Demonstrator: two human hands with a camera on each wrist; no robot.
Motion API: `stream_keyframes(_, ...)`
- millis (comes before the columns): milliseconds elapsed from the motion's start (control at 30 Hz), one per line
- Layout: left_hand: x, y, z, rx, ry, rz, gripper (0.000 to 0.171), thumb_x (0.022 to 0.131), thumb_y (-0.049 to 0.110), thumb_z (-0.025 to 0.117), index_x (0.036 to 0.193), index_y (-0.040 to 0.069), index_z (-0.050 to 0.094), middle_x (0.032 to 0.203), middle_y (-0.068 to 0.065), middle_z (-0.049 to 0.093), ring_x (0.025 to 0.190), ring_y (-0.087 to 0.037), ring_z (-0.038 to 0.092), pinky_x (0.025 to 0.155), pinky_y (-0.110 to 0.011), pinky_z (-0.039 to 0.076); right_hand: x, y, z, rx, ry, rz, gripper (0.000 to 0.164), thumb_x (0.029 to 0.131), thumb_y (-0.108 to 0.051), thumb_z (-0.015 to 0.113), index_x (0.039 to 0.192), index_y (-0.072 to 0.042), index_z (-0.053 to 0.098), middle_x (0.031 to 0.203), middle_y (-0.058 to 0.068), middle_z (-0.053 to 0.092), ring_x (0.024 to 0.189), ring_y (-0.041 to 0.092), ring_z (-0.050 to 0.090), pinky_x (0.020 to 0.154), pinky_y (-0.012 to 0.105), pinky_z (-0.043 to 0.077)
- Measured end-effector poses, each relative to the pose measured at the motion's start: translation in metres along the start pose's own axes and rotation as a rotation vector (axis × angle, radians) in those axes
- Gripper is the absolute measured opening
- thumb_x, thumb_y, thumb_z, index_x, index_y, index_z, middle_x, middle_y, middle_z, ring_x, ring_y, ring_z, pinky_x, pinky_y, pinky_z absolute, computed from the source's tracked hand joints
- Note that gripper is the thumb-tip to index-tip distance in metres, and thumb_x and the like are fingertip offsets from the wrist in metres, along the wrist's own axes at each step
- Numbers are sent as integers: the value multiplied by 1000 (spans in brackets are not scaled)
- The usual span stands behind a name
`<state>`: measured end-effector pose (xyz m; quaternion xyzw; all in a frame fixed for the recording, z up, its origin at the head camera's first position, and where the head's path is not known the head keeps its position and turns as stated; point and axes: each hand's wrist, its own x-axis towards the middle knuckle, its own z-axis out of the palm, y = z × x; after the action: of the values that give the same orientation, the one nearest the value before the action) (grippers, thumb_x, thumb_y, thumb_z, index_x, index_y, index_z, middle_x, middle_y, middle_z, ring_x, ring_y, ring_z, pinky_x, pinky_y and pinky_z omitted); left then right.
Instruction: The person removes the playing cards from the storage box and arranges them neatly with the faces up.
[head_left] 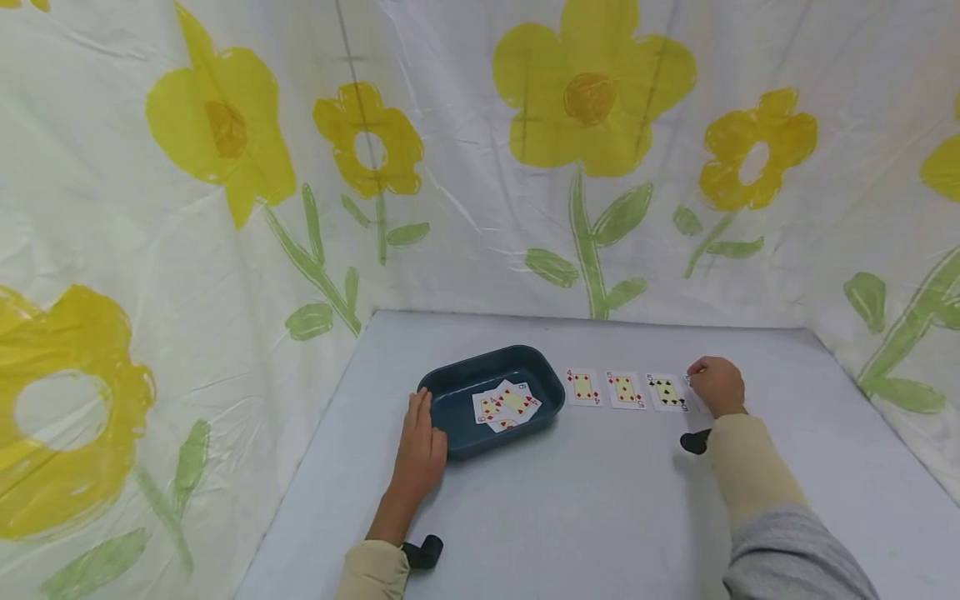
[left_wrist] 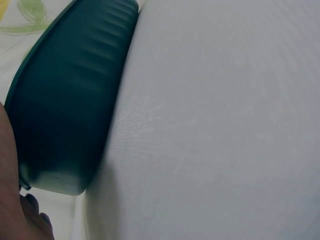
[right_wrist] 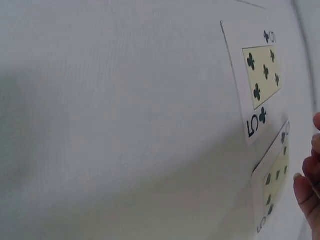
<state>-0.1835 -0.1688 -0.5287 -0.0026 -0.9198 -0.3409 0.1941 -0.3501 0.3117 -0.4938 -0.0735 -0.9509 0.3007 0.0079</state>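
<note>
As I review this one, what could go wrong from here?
The cards in the tray overlap, so lifting one could drag another along. The left hand touches the tray's side, and a push might slide it into the nearby four of diamonds. The right hand is close beside the rightmost card, so it might knock that card against the neighbouring five of clubs.

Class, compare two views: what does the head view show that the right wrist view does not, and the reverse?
Only the head view: the left hand, the dark tray with loose cards inside, and the flowered curtain.
Only the right wrist view: the dark pips across the middle of the end card, nearest the right hand.
Both: the right hand, the five of clubs and the white table.
</note>
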Motion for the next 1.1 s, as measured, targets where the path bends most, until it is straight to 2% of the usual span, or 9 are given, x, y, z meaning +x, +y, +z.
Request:
stream_keyframes(167, 0, -3, 2, 4, -3, -2, 59, 96, 1, 43, 153, -6, 29, 162, -17, 22, 150, -38, 16, 117, -53, 20, 11, -17, 5, 11, -19, -71, 24, 92, -3, 50, 108, 9, 65, 110, 29, 60, 100, 44, 52, 90, 60, 42)
stream_keyframes(300, -1, -3, 1, 2, 1, 0, 60, 96, 1, 44, 153, -6, 28, 162, -17, 22, 150, -39, 16, 116, -55, 21, 17, -37, 11, 44, -28, -156, 28, 92, -4, 50, 111, 9, 64, 105, 25, 60, 95, 40, 52, 83, 54, 45)
stream_keyframes(433, 0, -2, 1, -1, 18, 7, 59, 95, 1, 44, 152, -7, 29, 162, -17, 24, 149, -40, 18, 116, -56, 22, 20, -61, 18, 85, -11, -250, 30, 90, -5, 49, 110, 9, 65, 103, 24, 61, 93, 38, 54, 80, 51, 47)
stream_keyframes(567, 0, -4, 2, -2, 7, 6, 59, 96, 1, 43, 153, -6, 29, 162, -17, 23, 149, -40, 17, 116, -55, 21, 21, -84, 25, 133, 1, -326, 27, 90, -5, 52, 108, 9, 67, 103, 26, 63, 93, 39, 57, 80, 51, 47)
stream_keyframes(667, -1, -4, 1, -6, -5, 5, 59, 96, 1, 42, 153, -6, 28, 162, -17, 22, 150, -39, 16, 117, -54, 20, 20, -101, 32, 202, -59, -333, 25, 93, -6, 54, 109, 9, 67, 105, 26, 65, 92, 37, 61, 78, 47, 52)
stream_keyframes(833, -1, -2, 0, -16, 0, 15, 59, 95, 0, 43, 152, -8, 29, 162, -19, 23, 149, -41, 16, 116, -56, 21, 15, -137, 47, 324, -219, -308, 27, 97, -7, 56, 115, 11, 64, 110, 26, 64, 95, 39, 64, 84, 50, 55)
stream_keyframes(967, 0, -1, 0, -21, -1, 11, 60, 95, -1, 43, 152, -8, 28, 162, -19, 23, 149, -41, 15, 117, -55, 19, 6, -165, 58, 372, -267, -335, 25, 97, -8, 58, 113, 9, 65, 108, 27, 65, 94, 38, 66, 87, 52, 54)
stream_keyframes(1100, 0, -1, -1, -21, -3, 7, 60, 95, -1, 43, 152, -9, 28, 162, -19, 22, 149, -42, 15, 117, -55, 19, -5, -190, 66, 384, -300, -364, 23, 97, -8, 60, 112, 8, 67, 105, 26, 67, 87, 32, 69, 82, 47, 57)
